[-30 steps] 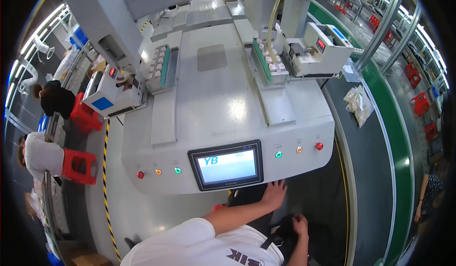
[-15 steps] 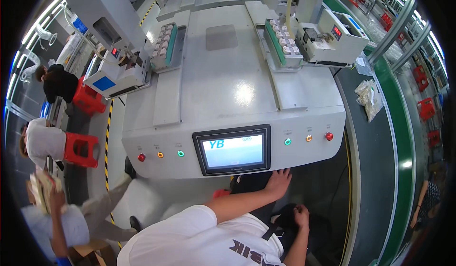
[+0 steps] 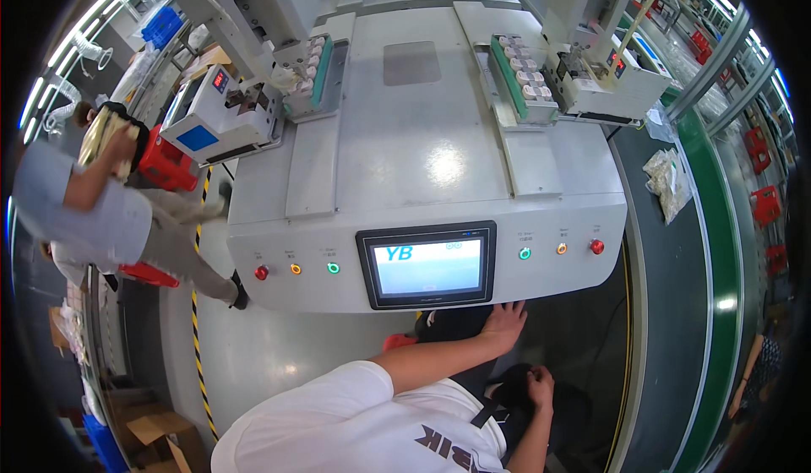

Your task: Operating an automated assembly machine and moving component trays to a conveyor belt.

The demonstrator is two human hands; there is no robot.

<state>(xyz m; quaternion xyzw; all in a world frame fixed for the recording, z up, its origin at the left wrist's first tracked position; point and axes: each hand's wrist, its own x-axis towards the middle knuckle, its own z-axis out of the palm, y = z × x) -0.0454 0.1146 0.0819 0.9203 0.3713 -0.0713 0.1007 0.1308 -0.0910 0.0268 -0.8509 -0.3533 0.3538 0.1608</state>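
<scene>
My left hand (image 3: 505, 325) lies across my front with its fingers stretched out, the fingertips at the lower front edge of a large white machine (image 3: 439, 169). Nothing shows in that hand. Lower and to the right, my right hand (image 3: 541, 386) rests by my lap with its fingers curled in; whether anything is inside them I cannot make out. Above my left hand, the machine's sloping front carries a lit touchscreen (image 3: 431, 264). Red, amber and green buttons flank it, among them a red button (image 3: 597, 247) at the right and a green button (image 3: 333, 268) at the left.
Teal-edged trays of small white parts, a left tray (image 3: 319, 80) and a right tray (image 3: 524, 84), sit beside two head units. A person carrying a stack (image 3: 118, 139) walks at the left. A dark-topped conveyor (image 3: 676, 287) with a clear bag of parts (image 3: 667, 182) runs along the right.
The person with the stack has walked forward along the left aisle, past the seated workers. My view has shifted slightly to the left. Both my hands keep their places.
</scene>
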